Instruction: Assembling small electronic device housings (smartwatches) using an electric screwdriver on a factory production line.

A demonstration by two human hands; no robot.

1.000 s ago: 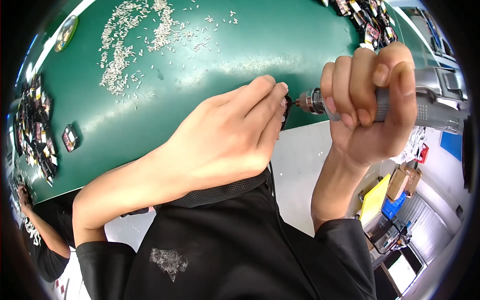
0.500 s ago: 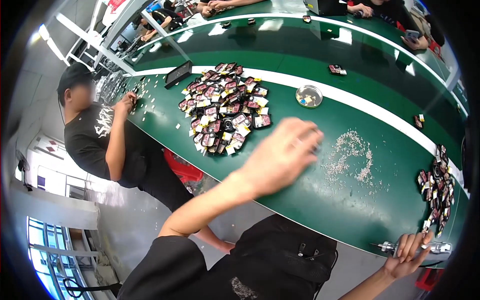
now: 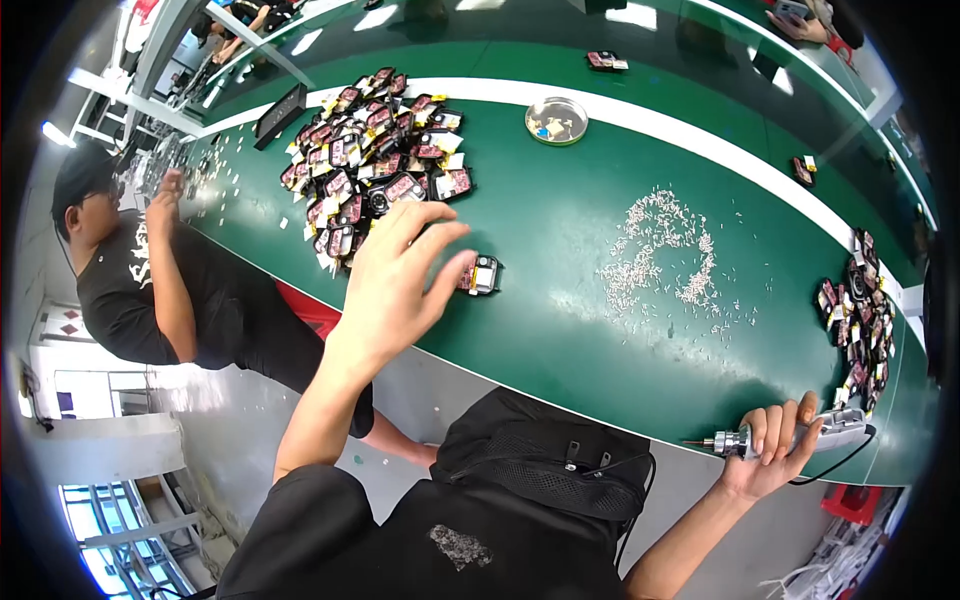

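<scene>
The green tabletop (image 3: 560, 345) was the largest thing, and it stretched across the view, with a white strip along its far side. At the left, near its edge, there was a co-worker (image 3: 130, 305) in dark clothes, with one hand raised. A black bag (image 3: 500, 450) was at the waist of the person, just beside the near edge.

On the left part of the tabletop lay a wide heap of black units (image 3: 380, 150) with pink and yellow labels. A narrower heap (image 3: 858, 330) of similar units lay at the right end.

The left grip (image 3: 393, 275) was above the near right border of the wide heap. It was released, with the fingers apart and a little curved. The right grip (image 3: 768, 457) was clenched around a grey power tool (image 3: 846, 430), whose thin tip pointed to the left, close to the near edge.

Behind the wide heap stood a black tray (image 3: 280, 118), and farther right a round dish (image 3: 572, 126) with small bits in it. One single unit (image 3: 485, 275) lay just beside the left fingertips; if they touched it, I cannot tell. The smallest were many whitish pieces (image 3: 627, 275), scattered roughly in a ring.
</scene>
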